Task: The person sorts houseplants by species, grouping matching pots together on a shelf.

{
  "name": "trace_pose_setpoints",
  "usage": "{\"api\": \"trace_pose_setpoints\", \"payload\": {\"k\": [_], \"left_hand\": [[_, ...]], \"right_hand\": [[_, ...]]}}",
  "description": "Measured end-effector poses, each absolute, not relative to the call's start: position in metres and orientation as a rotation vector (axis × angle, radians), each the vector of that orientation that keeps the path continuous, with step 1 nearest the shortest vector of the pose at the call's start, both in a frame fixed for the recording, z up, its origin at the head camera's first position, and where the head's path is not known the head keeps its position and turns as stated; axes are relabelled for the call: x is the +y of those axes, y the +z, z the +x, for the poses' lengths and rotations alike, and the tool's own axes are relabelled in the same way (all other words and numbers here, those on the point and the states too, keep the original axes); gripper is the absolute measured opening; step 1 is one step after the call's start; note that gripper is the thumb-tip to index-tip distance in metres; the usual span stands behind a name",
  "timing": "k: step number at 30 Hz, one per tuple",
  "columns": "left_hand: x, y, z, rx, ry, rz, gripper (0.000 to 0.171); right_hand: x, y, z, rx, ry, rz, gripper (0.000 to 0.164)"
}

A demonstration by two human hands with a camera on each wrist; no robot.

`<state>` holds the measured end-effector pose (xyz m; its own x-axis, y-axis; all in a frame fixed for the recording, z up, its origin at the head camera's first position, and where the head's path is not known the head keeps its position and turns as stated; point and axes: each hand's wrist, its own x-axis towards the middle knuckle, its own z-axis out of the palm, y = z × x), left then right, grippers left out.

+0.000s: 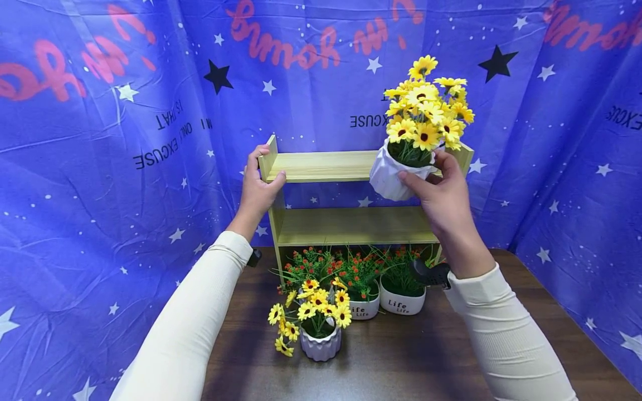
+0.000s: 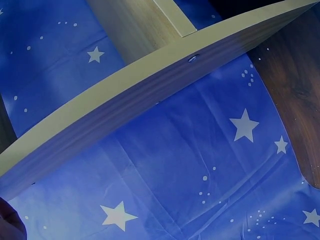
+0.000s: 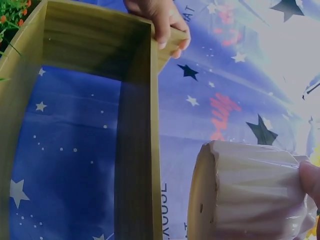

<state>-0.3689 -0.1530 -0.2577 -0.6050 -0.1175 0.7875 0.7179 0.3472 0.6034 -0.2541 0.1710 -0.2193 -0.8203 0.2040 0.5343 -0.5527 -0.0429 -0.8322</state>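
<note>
My right hand (image 1: 446, 192) holds a white fluted pot of yellow daisies (image 1: 398, 170) by its rim, tilted, in front of the right part of the top shelf board. In the right wrist view the pot (image 3: 255, 192) shows its base and ribbed side, with a fingertip on its rim. With my left hand (image 1: 261, 181) I grip the upper left corner of a light wooden shelf (image 1: 326, 166), the thumb on the front and fingers round the side panel. The right wrist view catches the left hand's fingers (image 3: 162, 22) over that corner.
A second pot of yellow daisies (image 1: 321, 342) stands on the dark wooden table (image 1: 391, 356) in front of the shelf. Behind it, red-flowered plants in white pots (image 1: 403, 301) lettered "Life" line the shelf's foot. A blue star-patterned cloth (image 1: 311, 89) hangs behind and at both sides.
</note>
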Motion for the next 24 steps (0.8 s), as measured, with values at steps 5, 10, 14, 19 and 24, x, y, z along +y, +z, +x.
{"api": "trace_pose_setpoints", "payload": {"k": [5,10,14,19,24], "left_hand": [[-0.154,-0.258,-0.371,-1.817,-1.328,-0.537,0.054],[-0.154,-0.258,-0.369,-1.837,-1.309,-0.534,0.054],[-0.15,-0.257,-0.363,-1.815,-1.317,-0.554,0.053],[-0.151,-0.256,-0.363,-1.811,-1.324,-0.551,0.054],[-0.153,-0.258,-0.37,-1.801,-1.343,-0.57,0.056]], "right_hand": [[0.167,-0.216,-0.266,-1.866,1.817,0.28,0.066],[0.167,-0.218,-0.271,-1.954,1.73,0.238,0.068],[0.167,-0.214,-0.269,-2.013,1.686,0.24,0.069],[0.17,-0.2,-0.268,-2.188,1.595,0.232,0.075],[0.175,-0.186,-0.271,-2.328,1.532,0.26,0.08]]}}
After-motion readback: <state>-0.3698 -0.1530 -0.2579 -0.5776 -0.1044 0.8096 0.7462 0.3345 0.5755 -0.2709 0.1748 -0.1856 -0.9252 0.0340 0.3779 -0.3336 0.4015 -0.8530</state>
